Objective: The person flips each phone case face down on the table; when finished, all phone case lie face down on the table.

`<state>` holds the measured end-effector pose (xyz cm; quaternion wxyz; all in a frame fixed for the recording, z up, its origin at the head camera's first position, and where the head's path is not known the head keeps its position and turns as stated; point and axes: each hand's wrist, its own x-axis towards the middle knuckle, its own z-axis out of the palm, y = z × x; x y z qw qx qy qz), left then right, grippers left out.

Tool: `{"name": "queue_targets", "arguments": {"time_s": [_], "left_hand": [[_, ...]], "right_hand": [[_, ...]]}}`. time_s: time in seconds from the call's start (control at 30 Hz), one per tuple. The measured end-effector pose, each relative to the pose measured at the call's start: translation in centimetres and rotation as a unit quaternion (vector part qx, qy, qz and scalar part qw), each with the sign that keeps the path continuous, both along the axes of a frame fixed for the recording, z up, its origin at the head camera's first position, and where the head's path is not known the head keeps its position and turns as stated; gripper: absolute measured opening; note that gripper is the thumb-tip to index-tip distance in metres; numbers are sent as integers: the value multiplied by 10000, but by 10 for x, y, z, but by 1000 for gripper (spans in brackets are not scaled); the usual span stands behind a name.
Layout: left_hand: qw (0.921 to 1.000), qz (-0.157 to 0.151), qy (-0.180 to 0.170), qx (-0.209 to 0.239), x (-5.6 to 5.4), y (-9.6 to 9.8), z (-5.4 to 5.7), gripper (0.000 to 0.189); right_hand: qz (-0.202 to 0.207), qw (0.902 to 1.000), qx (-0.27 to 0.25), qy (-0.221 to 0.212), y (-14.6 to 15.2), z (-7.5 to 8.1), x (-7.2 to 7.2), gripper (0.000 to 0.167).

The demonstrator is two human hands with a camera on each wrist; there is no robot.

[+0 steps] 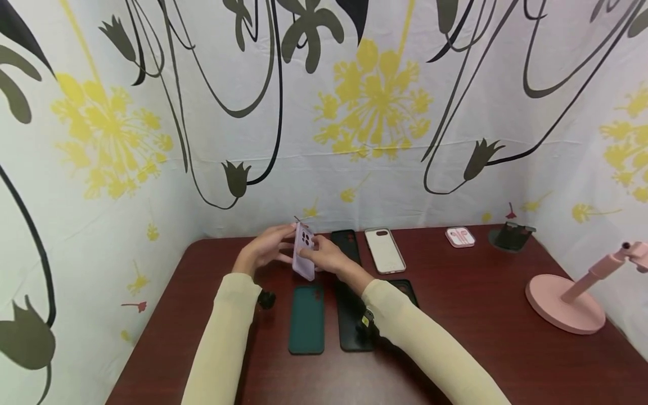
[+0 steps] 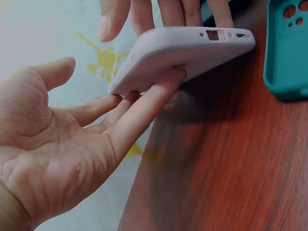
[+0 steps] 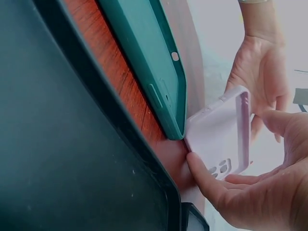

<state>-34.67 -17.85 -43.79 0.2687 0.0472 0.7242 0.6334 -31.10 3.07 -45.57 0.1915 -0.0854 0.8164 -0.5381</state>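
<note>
A lilac phone case with a camera cutout is held up tilted over the far part of the table. My right hand pinches it by its edge, thumb on one side and fingers on the other. From the left, my left hand touches the case; in the left wrist view its fingers reach out nearly straight beneath it, and the thumb stands away. In the right wrist view the hollow inside of the case shows. A teal phone case lies on the table just nearer than the hands.
Black phone cases lie under and beside the right forearm, and a whitish case is behind them. Farther right are a small earphone box, a dark translucent holder and a pink stand. A patterned cloth hangs behind the table.
</note>
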Motion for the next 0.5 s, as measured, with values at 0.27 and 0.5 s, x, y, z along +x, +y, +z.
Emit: {"name": "queue_targets", "arguments": {"time_s": [0.27,0.5], "left_hand": [[9997,-243,-6,45,6,12,5,63],[9986,-354,-381,35,12,16,5,75]], "right_hand": [[58,9996,-271,-57,0,3,-2,84],[-85,9991,-392,-163,0,3,-3,82]]}}
